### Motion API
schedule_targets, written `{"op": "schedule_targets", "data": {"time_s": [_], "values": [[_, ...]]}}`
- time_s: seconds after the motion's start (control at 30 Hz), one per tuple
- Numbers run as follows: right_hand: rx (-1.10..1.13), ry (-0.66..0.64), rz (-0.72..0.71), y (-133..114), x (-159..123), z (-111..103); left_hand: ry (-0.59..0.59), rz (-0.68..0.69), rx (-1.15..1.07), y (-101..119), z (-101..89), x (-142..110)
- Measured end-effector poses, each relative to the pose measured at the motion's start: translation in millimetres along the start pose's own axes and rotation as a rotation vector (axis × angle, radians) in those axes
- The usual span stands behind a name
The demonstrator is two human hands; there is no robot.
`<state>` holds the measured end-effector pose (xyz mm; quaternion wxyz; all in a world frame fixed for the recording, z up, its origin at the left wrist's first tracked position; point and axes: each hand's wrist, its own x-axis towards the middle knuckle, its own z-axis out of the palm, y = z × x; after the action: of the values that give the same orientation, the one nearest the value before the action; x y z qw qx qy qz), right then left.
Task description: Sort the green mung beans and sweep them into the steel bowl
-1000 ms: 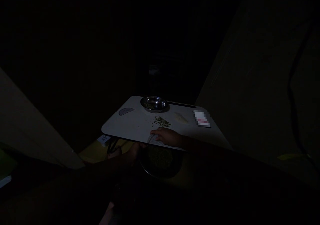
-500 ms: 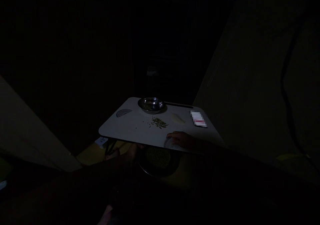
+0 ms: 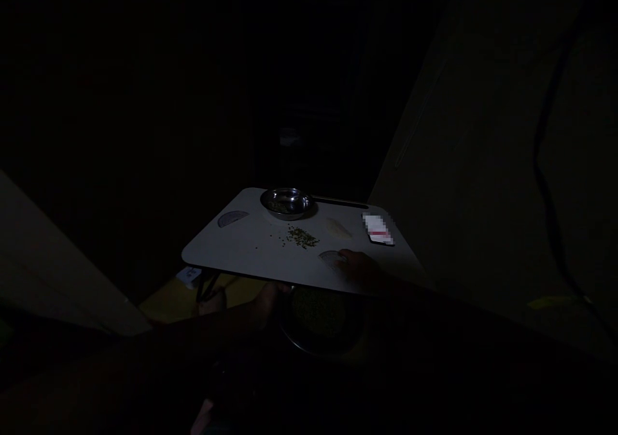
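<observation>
My right hand rests on the near edge of a white folding lap table, its fingers over a pale half-round piece. Green seeds lie scattered mid-table, short of a steel bowl holding some dark contents. Below the table edge, my left hand sits close to the rim of a dark round plate heaped with green seeds. The dimness hides that hand's fingers.
On the tabletop are a grey half-disc, a pale smear and a pixel-blurred white card. Black legs stand on a yellow floor mat. Dim panels rise on both sides.
My right hand has slid rightward along the table's near edge, carrying the pale half-round piece. The whole view has drifted, shifting the table left in the picture.
</observation>
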<state>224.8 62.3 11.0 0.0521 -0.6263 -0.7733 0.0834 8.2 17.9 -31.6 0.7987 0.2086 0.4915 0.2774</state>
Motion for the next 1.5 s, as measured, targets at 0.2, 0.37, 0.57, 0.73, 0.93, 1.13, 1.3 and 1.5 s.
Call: {"op": "schedule_targets", "data": {"time_s": [0.2,0.37,0.57,0.73,0.93,1.13,1.3,1.5], "values": [[-0.032,0.001,-0.085,1.5,19.6,-0.7,0.017,0.091,0.026,-3.4,-6.7,7.3],[-0.051,-0.004,-0.146,-10.1,26.1,2.3,0.005,0.071,0.042,-2.4,-5.3,3.3],[-0.071,0.038,-0.127,-18.2,29.9,5.7,0.039,0.064,0.043,0.6,-1.8,-0.3],[-0.032,0.045,-0.119,-13.4,33.7,8.5,0.062,0.061,0.036,0.6,-0.9,-2.4],[-0.022,0.052,-0.122,-8.4,33.6,9.0,0.099,0.075,0.032,0.9,0.1,-2.1],[-0.043,0.04,-0.083,-8.4,38.0,9.5,0.073,0.09,0.045,-0.2,-2.5,2.0],[-0.075,0.047,-0.082,-9.7,42.0,9.9,0.067,0.088,0.026,-0.3,-3.4,3.1],[-0.047,0.059,-0.099,-10.4,42.6,9.3,0.035,0.103,0.034,-1.4,-2.9,3.4]]}}
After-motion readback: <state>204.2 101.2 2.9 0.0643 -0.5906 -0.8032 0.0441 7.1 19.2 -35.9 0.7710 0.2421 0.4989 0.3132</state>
